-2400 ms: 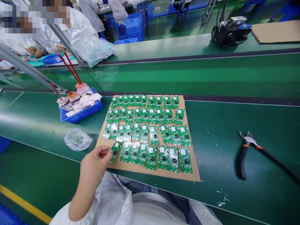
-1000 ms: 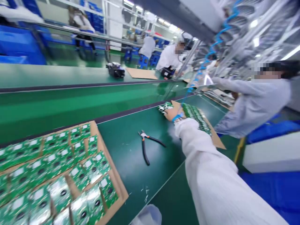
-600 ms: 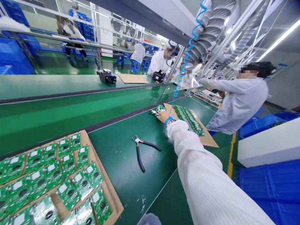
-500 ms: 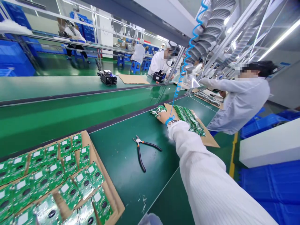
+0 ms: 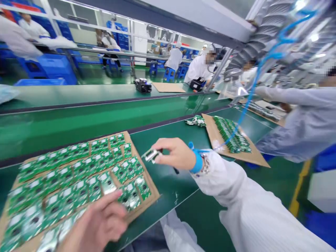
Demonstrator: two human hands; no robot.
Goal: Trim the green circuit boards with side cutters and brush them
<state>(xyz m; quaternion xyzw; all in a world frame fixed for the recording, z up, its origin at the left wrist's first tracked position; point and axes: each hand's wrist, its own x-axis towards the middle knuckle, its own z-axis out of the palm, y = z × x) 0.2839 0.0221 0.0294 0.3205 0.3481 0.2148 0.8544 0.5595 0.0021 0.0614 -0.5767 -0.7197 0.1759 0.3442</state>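
Observation:
My right hand point(image 5: 175, 154) hovers above the green bench just right of the near cardboard sheet point(image 5: 151, 186), pinching a small circuit board point(image 5: 151, 154) between thumb and fingers. A blue wrist strap point(image 5: 198, 161) sits on that wrist, its blue cord point(image 5: 252, 91) running up to the right. My left hand point(image 5: 97, 224) is low in the frame and blurred, over the sheet's near edge, fingers loosely stretched with nothing visible in them. Rows of green circuit boards point(image 5: 78, 175) cover the sheet.
A second cardboard sheet point(image 5: 217, 140) with packed green boards point(image 5: 232, 134) lies farther right, a loose pile of boards point(image 5: 195, 120) at its far corner. A co-worker in white point(image 5: 301, 119) stands at the right. A conveyor belt point(image 5: 78, 119) runs behind, and a black device point(image 5: 143, 85) sits beyond it.
My right hand has drawn back from the far pile to near the first sheet, now with a board in its fingers. My left hand has come into view. The view swung left.

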